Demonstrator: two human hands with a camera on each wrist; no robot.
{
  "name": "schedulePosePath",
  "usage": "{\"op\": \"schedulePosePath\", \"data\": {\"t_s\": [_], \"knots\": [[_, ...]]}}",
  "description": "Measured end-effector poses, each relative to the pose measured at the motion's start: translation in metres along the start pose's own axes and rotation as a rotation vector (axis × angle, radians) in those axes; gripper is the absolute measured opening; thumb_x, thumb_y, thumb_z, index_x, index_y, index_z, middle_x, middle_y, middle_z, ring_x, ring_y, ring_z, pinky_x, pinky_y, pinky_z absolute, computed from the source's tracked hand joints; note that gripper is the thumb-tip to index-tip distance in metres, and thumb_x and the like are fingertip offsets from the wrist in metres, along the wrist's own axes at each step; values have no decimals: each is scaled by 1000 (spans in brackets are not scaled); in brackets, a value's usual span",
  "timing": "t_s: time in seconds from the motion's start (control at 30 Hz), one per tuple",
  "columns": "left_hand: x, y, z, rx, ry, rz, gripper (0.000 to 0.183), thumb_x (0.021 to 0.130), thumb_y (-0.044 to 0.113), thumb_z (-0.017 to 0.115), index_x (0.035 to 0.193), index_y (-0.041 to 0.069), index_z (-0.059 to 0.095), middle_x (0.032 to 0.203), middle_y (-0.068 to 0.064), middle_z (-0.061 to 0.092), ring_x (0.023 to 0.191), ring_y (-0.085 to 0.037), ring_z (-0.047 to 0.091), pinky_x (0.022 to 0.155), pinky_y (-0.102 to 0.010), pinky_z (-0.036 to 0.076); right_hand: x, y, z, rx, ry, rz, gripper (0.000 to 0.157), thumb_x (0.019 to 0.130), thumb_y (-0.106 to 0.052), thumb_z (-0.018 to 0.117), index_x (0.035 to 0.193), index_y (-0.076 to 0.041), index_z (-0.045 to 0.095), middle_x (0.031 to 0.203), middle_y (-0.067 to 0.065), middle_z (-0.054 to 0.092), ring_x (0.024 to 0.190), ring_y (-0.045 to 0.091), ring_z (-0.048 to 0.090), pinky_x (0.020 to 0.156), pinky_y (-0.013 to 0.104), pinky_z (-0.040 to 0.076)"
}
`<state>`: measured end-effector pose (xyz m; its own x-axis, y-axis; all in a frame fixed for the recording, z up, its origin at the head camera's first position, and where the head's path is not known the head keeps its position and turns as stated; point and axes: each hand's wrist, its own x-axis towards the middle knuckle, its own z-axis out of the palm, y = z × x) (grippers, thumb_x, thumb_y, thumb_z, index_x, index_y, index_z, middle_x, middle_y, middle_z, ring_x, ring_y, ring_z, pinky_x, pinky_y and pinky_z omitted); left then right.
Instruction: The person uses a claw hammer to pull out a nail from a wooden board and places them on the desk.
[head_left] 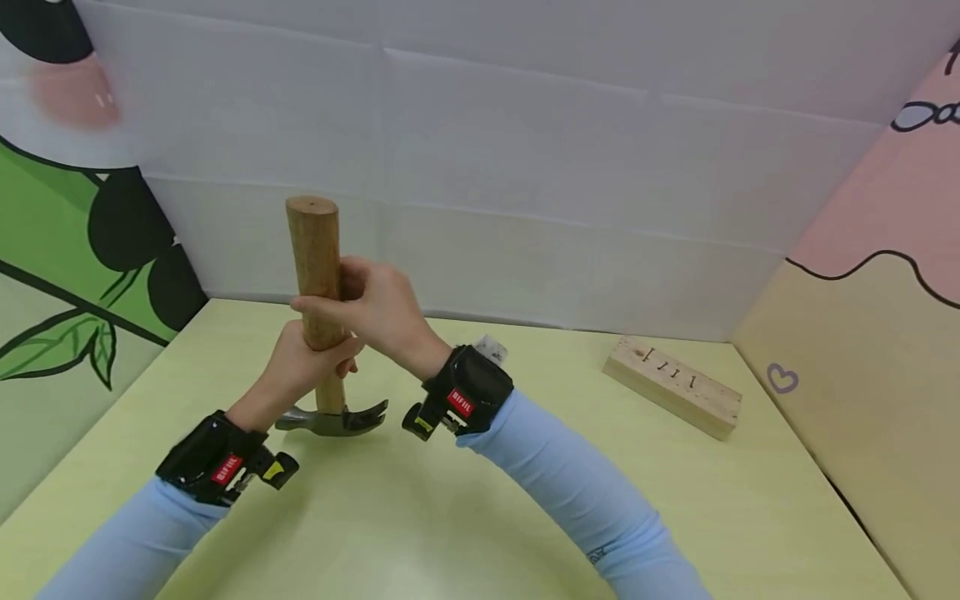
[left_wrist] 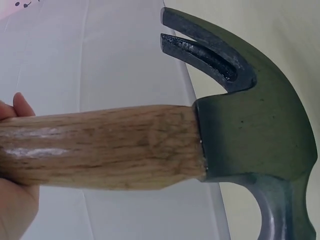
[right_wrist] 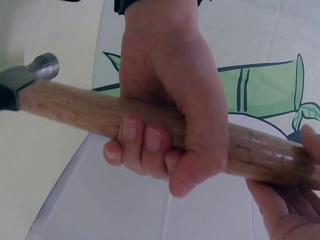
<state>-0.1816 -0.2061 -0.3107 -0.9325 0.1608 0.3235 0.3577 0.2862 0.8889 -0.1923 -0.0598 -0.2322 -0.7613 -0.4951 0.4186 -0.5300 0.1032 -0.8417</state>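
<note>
- hammer (head_left: 315,242) upright, head (head_left: 326,424) down at table (head_left: 450,533), contact unclear; glossy grained wood handle (left_wrist: 110,147), split metal claw (left_wrist: 210,52)
- left hand (head_left: 285,362) wraps handle
- right hand (head_left: 386,312) clamps handle just above
- rectangular wood block (head_left: 667,390) right

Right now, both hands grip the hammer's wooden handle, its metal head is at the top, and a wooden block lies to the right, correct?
Not quite: the head view shows the metal head at the bottom. The left hand and right hand do grip the wooden handle, and the wooden block lies to the right.
</note>
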Motion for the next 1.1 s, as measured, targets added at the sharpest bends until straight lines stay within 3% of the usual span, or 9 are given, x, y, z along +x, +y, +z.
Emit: {"op": "schedulePosePath", "data": {"t_s": [0.4,0.63,0.93,1.1], "knots": [[0,6,-5,-74,19,-42,13,86,8,59,74,11,55,58,0,53,63,-16,60,66,-30,49,-6,13,-36,-119,-149,90,58,76,-22,74,126,-8,50,113,4,62,100,11,59,79,19,46],[-1,12,-2,-25,19,-70,11,86,7,59,78,4,52,59,-1,54,64,-16,60,68,-32,49,-15,38,-52,-258,-135,93,63,72,-25,76,126,-7,49,116,7,60,103,13,58,86,18,43],[-5,11,0,-60,49,-70,14,86,6,58,73,10,53,56,0,53,61,-15,59,65,-31,49,-32,78,-71,-519,-196,161,74,76,-40,70,135,-9,39,125,8,54,111,19,53,90,29,43],[-6,10,0,-88,68,-48,17,85,4,58,71,12,53,55,1,53,58,-15,58,62,-30,50,-37,99,-90,-608,-236,215,72,78,-44,67,135,-8,41,131,8,50,114,23,50,90,33,42]]}}
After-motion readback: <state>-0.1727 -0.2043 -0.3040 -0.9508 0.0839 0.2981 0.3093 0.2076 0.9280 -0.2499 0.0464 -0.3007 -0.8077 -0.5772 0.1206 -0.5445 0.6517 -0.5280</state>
